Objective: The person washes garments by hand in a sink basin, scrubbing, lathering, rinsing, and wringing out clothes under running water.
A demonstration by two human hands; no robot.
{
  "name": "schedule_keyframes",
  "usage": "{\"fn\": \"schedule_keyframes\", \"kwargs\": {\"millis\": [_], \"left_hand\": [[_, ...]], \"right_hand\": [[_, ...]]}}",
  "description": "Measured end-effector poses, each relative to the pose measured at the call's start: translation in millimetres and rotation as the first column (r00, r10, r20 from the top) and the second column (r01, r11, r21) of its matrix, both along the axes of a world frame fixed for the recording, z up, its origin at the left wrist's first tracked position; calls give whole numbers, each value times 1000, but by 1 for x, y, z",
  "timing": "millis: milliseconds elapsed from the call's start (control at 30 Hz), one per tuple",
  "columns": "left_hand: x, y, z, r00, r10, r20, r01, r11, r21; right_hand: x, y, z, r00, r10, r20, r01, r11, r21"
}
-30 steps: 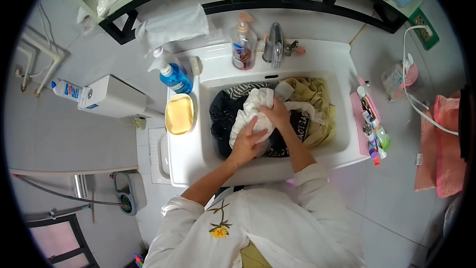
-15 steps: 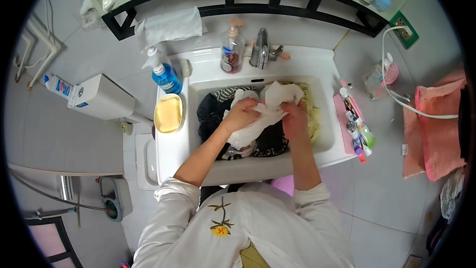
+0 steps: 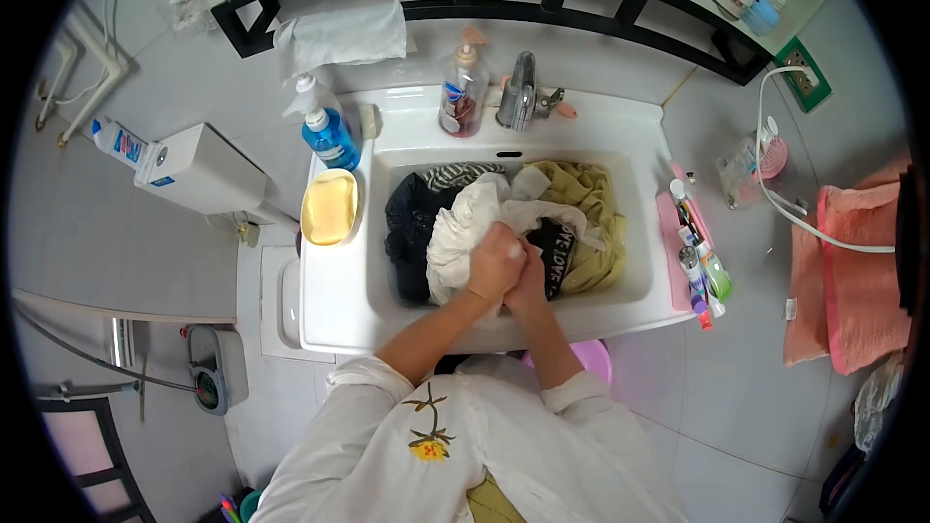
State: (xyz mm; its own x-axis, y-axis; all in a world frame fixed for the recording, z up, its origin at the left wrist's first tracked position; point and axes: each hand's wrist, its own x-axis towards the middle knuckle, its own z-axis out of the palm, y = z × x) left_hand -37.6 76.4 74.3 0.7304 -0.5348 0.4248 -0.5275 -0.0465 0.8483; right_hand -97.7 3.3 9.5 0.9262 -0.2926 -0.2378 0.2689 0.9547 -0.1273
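My left hand and my right hand are pressed together, both closed, over the front of the sink basin. A bunched white cloth garment runs into them, though most of my fingers are hidden. White fabric also spreads behind and to the right of my hands. Dark clothing lies to the left, with a striped cloth at the back. A black garment with white lettering shows just right of my hands. Yellowish cloth fills the right side of the basin.
Around the white sink stand a faucet, a clear pump bottle and a blue pump bottle. A yellow soap bar sits in a dish on the left rim. Toothpaste tubes and brushes lie in a pink tray at right.
My hands were apart, holding the white garment raised and spread. Now they are together and lower, nearer the front edge, with the garment bunched. More yellowish cloth shows, and the view has shifted slightly.
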Motion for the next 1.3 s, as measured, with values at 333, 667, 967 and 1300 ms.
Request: {"fn": "schedule_keyframes", "kwargs": {"millis": [333,667,967,1300], "left_hand": [[49,76,29,915,248,-319,-66,870,488],[-5,39,28,911,-350,-216,411,760,503],[78,43,-9,906,274,-323,12,745,667],[-23,32,11,899,-400,179,318,877,359]], "right_hand": [[-38,-34,63,762,-563,-319,-568,-346,-747],[59,-19,39,798,-581,-160,-578,-663,-476],[-51,-35,64,666,-545,-508,-742,-417,-525],[26,-45,64,603,-652,-461,-789,-402,-464]]}}
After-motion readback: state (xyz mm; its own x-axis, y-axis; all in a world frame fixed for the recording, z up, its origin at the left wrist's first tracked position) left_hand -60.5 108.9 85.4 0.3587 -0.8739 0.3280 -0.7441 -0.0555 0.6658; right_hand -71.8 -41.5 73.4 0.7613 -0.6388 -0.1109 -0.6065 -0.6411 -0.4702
